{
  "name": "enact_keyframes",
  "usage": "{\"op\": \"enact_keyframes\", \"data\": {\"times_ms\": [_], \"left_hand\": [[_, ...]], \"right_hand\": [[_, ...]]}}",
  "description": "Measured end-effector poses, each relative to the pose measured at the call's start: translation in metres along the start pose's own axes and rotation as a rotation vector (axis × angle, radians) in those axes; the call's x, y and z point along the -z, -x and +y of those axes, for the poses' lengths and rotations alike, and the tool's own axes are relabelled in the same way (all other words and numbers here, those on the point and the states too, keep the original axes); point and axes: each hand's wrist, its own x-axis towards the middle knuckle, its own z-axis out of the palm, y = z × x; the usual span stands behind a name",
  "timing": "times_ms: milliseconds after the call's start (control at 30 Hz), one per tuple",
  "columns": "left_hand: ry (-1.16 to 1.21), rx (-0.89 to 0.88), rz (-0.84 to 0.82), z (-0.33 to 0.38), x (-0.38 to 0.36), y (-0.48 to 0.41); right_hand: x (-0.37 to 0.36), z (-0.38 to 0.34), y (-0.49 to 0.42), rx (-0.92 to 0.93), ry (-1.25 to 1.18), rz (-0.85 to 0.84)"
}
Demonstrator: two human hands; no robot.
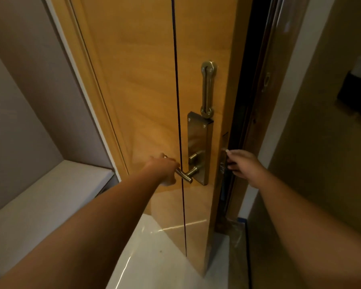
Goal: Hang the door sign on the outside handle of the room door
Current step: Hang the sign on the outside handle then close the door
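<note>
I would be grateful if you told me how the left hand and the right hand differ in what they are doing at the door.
The left hand is closed around the inside lever handle on the door's face; the right hand reaches round the door edge, where little of what it touches shows. The left hand sits left of the lock plate; the right hand lies to its right. No door sign is visible in either.

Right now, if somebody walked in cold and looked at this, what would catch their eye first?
Probably the two bare arms reaching in: the left hand gripping the metal lever handle at centre frame, the right hand at the edge of the slightly open wooden door. Next, the brass swing-bar guard above the lock plate. No door sign is visible.
</note>
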Motion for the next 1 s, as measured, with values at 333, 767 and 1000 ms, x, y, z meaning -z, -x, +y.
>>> {"op": "enact_keyframes", "data": {"times_ms": [333, 767, 1000], "left_hand": [[-0.076, -0.188, 0.020, 0.052, 0.008, -0.138], [0.256, -0.420, -0.065, 0.077, 0.028, -0.310], [0.568, -0.367, -0.021, 0.093, 0.007, -0.378]], "right_hand": [[0.043, 0.015, -0.066, -0.085, 0.099, 0.145], [0.037, 0.002, -0.191, -0.168, 0.298, 0.093], [0.055, 0.023, -0.239, -0.107, 0.338, 0.311]]}}
